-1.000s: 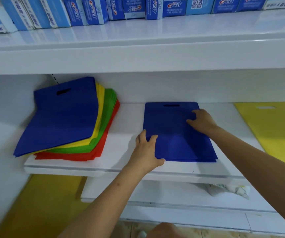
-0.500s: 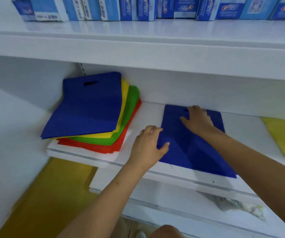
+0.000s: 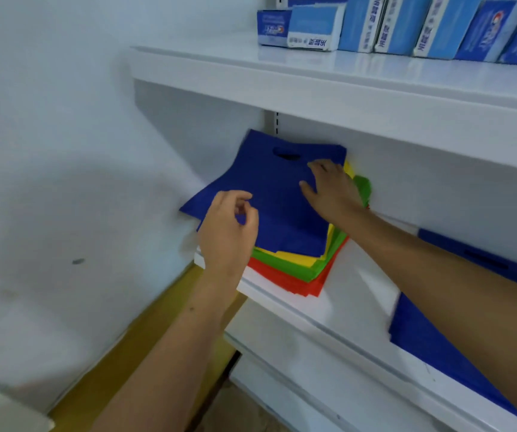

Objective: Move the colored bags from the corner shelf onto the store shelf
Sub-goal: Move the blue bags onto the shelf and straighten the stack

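Note:
A stack of flat bags lies in the shelf corner: a blue bag (image 3: 282,194) on top, then yellow (image 3: 294,258), green (image 3: 301,271) and red (image 3: 288,283) ones fanned out beneath. My right hand (image 3: 333,191) rests on the top blue bag's right side, fingers spread near its handle slot. My left hand (image 3: 227,232) hovers over the stack's front left corner with fingers loosely curled; whether it pinches the bag's edge is unclear. Another blue bag (image 3: 431,347) lies flat on the white shelf (image 3: 353,310) to the right, partly hidden by my right forearm.
A white wall (image 3: 64,182) closes the corner on the left. The upper shelf (image 3: 375,88) carries several blue boxes (image 3: 406,23). A lower white shelf (image 3: 313,369) juts out below, and a yellow surface (image 3: 145,353) shows under it.
Both hands left the blue bag laid on the shelf and moved left to the corner stack. My view swung left, so the laid bag now sits at the right edge.

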Available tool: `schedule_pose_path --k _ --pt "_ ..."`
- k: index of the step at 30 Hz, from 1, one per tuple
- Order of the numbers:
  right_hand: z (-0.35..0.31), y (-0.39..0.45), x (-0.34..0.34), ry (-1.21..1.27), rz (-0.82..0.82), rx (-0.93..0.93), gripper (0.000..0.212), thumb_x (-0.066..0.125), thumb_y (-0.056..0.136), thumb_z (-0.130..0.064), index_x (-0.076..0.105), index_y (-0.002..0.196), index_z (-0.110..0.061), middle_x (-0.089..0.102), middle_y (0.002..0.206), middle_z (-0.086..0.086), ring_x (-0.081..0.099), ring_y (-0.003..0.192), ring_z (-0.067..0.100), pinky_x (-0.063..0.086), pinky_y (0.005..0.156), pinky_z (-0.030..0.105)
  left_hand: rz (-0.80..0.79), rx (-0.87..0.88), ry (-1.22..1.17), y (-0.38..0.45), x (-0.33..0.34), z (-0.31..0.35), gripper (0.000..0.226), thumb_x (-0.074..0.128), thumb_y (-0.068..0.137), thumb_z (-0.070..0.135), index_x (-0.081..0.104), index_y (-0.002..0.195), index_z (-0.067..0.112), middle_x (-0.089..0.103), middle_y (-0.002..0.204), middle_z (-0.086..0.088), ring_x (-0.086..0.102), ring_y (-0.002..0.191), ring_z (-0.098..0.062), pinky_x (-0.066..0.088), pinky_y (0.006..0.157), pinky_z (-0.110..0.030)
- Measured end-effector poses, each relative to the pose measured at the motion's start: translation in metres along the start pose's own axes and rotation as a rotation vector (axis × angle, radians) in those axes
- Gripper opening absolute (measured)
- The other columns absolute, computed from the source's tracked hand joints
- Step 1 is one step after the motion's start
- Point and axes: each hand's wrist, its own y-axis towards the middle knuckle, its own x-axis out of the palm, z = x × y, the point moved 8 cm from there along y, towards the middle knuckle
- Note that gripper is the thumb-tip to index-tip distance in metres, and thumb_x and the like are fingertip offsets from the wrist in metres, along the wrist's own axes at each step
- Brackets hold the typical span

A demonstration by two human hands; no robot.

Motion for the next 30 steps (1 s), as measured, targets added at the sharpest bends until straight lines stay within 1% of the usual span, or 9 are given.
schedule_pose_path --k 3,6,10,13,17,19,22,24,30 --pt "0.001 0.018 0.033 -0.136 -0.186 0.05 0.09 0.039 0.091 -0.067 0.008 0.155 -0.01 0.003 0.162 0.011 0.006 0.149 0.03 0.018 0.119 0.042 -0.246 -0.161 0.188 0.022 0.036 -0.062 0.067 0.06 0.093 0.043 0.041 0.148 0.01 0.043 0.151 -0.008 0.036 0.141 -0.022 0.033 0.115 -0.041" --pt "0.01 0.016 0.058 -0.173 -0.249 0.093 0.1 0.035 0.088 -0.073 -0.001 0.154 -0.007 -0.01 0.162 0.01 -0.007 0.149 0.025 0.008 0.122 0.038 -0.448 -0.212 0.392 0.019 0.061 -0.098 0.092 0.048 0.093 0.062 0.014 0.158 0.007 0.012 0.166 -0.009 0.006 0.153 -0.02 0.003 0.124 -0.045" --pt "0.006 0.011 0.07 -0.151 -0.24 0.076 0.079 0.028 0.097 -0.062 0.015 0.154 -0.01 0.007 0.163 0.003 0.003 0.15 0.02 0.009 0.121 0.035 -0.429 -0.14 0.459 0.017 0.065 -0.098 0.082 0.04 0.096 0.062 0.021 0.157 0.009 0.015 0.165 -0.006 0.007 0.153 -0.018 -0.005 0.122 -0.045" --pt "-0.002 0.008 0.071 -0.017 -0.237 0.112 0.062 0.037 0.1 -0.051 0.034 0.149 -0.013 0.028 0.158 -0.001 0.016 0.147 0.017 0.025 0.115 0.033 -0.411 -0.087 0.457 0.019 0.064 -0.09 0.069 0.042 0.099 0.053 0.034 0.153 0.01 0.029 0.162 -0.005 0.017 0.152 -0.017 -0.004 0.123 -0.046" --pt "-0.009 0.009 0.064 -0.069 -0.212 0.118 0.04 0.039 0.102 -0.042 0.059 0.126 -0.016 0.058 0.129 0.006 0.051 0.121 0.024 0.046 0.086 0.035 -0.38 0.034 0.494 0.017 0.064 -0.064 0.044 0.043 0.103 0.037 0.056 0.138 0.014 0.053 0.146 -0.005 0.041 0.141 -0.02 0.003 0.123 -0.045" --pt "-0.012 0.007 0.055 -0.085 -0.214 0.079 0.037 0.038 0.103 -0.04 0.064 0.117 -0.019 0.064 0.118 0.004 0.057 0.11 0.024 0.044 0.074 0.033 -0.31 0.083 0.472 0.017 0.055 -0.047 0.03 0.048 0.101 0.032 0.069 0.113 0.015 0.071 0.113 -0.005 0.063 0.107 -0.025 0.018 0.12 -0.043" --pt "-0.003 -0.002 0.026 -0.061 -0.124 0.067 0.034 0.036 0.103 -0.038 0.066 0.114 -0.027 0.066 0.114 0.0 0.059 0.108 0.023 0.042 0.069 0.031 -0.163 0.06 0.295 0.012 0.035 -0.025 0.021 0.062 0.094 0.028 0.068 0.08 0.014 0.066 0.07 -0.002 0.054 0.063 -0.021 0.048 0.089 -0.04" --pt "0.013 -0.014 0.002 -0.053 -0.058 0.102 0.032 0.037 0.103 -0.036 0.065 0.115 -0.028 0.066 0.116 0.0 0.059 0.109 0.024 0.047 0.075 0.032 -0.097 0.116 0.213 0.001 0.032 -0.002 0.017 0.069 0.088 0.027 0.066 0.076 0.015 0.064 0.068 0.003 0.056 0.063 -0.018 0.049 0.069 -0.037" --pt "0.094 -0.071 -0.065 0.001 -0.037 0.23 0.032 0.039 0.103 -0.03 0.064 0.123 -0.031 0.065 0.119 0.001 0.059 0.108 0.024 0.045 0.079 0.032 -0.144 0.318 0.12 -0.044 0.072 0.089 0.015 0.064 0.087 0.028 0.06 0.078 0.016 0.061 0.076 0.003 0.055 0.071 -0.02 0.044 0.069 -0.037"
